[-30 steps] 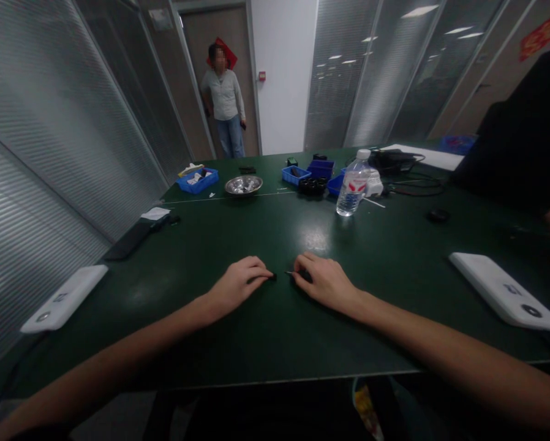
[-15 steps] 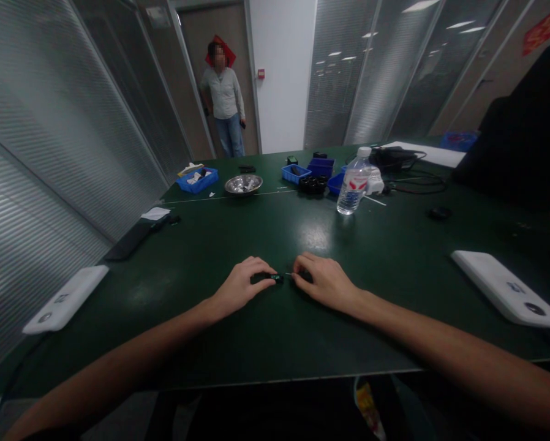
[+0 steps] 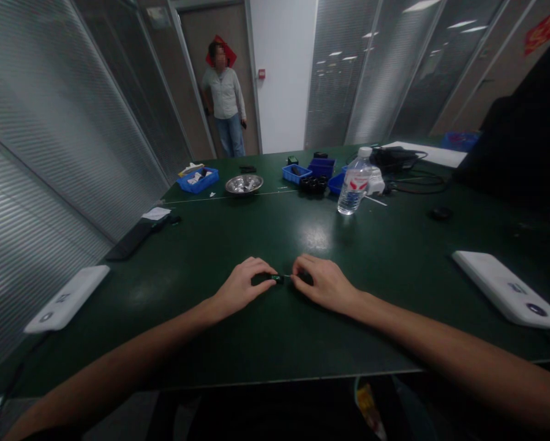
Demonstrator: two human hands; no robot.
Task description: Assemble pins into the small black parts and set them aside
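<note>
Between thumb and fingers of my left hand [image 3: 246,282] is a small black part with a green patch [image 3: 277,278], held low over the table. My right hand [image 3: 321,278] pinches a thin, light-coloured pin-like piece [image 3: 287,276] that points left at the black part. Whether its tip touches the black part is too small to tell. Both wrists stay close to the dark green tabletop [image 3: 275,331].
Beyond my hands stand a water bottle [image 3: 354,182], a metal dish [image 3: 244,185] with small pieces, and blue trays [image 3: 198,180]. White devices lie left [image 3: 68,299] and right [image 3: 509,289]. A person [image 3: 226,98] stands by the door.
My right hand and the thin piece have shifted very slightly. The left hand keeps its hold on the black part, almost still.
</note>
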